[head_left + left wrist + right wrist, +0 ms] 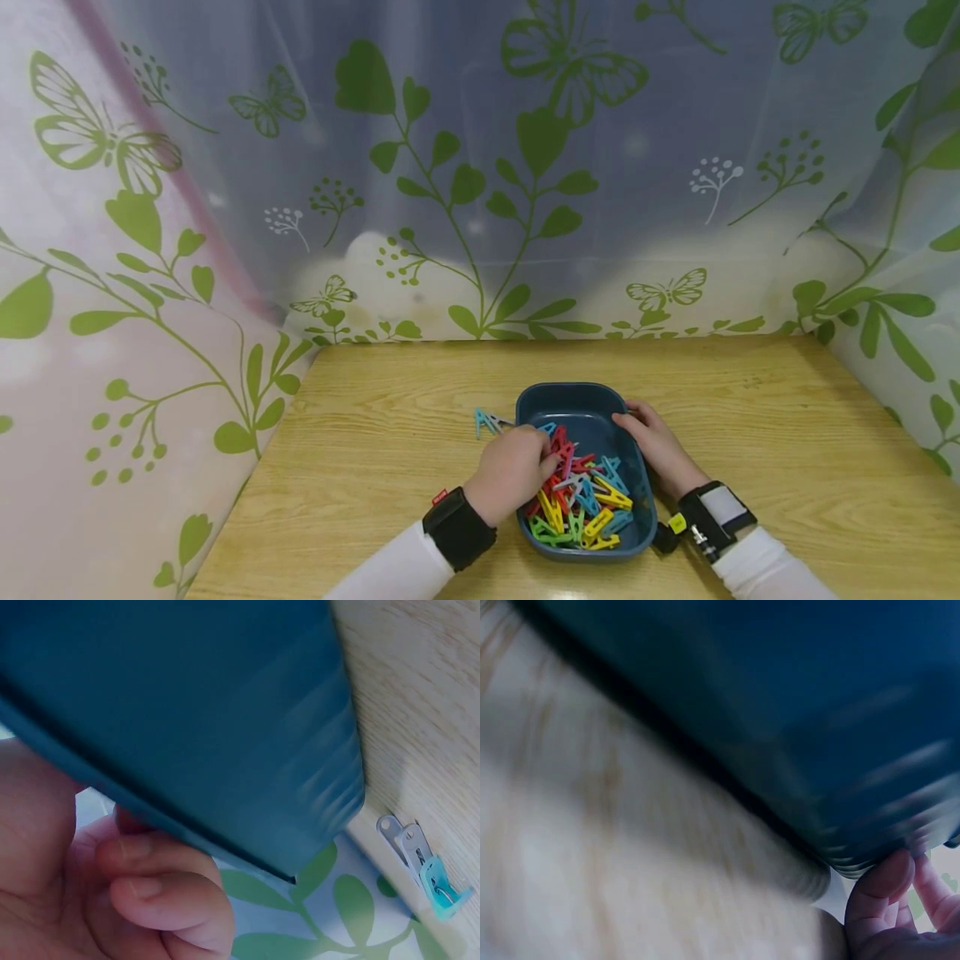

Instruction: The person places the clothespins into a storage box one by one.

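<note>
A dark blue tray (581, 404) sits near the table's front edge and holds several coloured clothespins (581, 500). My left hand (513, 471) reaches over the tray's left rim, with its fingers curled down into the pile. What they hold is hidden. In the left wrist view those curled fingers (161, 892) lie just behind the tray's outer wall (210, 727). My right hand (656, 446) grips the tray's right rim. Its fingertips (889, 885) press against the blurred tray wall (795, 697). A light blue clothespin (487, 421) (427, 870) lies on the table just left of the tray.
The wooden table (390, 433) is enclosed by a white curtain (480, 183) with green leaves and butterflies at the back and on both sides. Both wrists wear black straps and white sleeves.
</note>
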Available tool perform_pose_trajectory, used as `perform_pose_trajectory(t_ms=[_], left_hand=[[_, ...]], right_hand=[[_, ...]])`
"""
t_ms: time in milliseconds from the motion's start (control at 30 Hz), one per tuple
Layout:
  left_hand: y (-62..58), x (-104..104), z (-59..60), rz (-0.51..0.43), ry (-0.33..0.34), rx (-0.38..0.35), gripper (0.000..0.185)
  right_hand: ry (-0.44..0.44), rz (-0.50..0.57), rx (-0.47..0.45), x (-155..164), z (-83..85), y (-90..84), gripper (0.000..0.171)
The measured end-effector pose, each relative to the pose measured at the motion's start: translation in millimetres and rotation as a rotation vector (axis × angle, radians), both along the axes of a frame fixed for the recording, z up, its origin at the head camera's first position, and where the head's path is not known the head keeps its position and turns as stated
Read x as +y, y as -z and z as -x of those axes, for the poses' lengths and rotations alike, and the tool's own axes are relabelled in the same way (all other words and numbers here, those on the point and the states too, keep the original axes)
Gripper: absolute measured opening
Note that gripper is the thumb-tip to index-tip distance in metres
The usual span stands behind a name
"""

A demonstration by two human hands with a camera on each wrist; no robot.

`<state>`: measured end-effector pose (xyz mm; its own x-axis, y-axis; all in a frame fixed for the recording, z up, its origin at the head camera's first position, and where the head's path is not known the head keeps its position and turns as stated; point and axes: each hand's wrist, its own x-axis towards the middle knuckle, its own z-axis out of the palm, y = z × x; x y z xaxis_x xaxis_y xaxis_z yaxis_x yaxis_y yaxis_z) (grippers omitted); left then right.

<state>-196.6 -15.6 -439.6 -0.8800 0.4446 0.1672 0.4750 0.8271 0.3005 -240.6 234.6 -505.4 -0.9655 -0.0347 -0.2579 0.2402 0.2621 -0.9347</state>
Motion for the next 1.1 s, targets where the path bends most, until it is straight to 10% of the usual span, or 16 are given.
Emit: perform_pose_trajectory(t_ms=[367, 600, 1100], left_hand=[[1.0, -33.7, 25.0, -0.195, -0.178, 0.071, 0.022], [12.2, -61.6, 47.2, -0.107, -0.307, 0.035, 0.026], [34.1, -70.3, 60.2, 0.000, -0.348, -0.067, 0.037]], right_hand=[[-0.003, 0.010, 0.009, -1.0, -1.9, -2.8, 0.071], [-0.002, 0.009, 0.010, -0.2, -1.1, 0.0, 0.071], [0.002, 0.010, 0.042, -2.6, -5.1, -4.5, 0.066]])
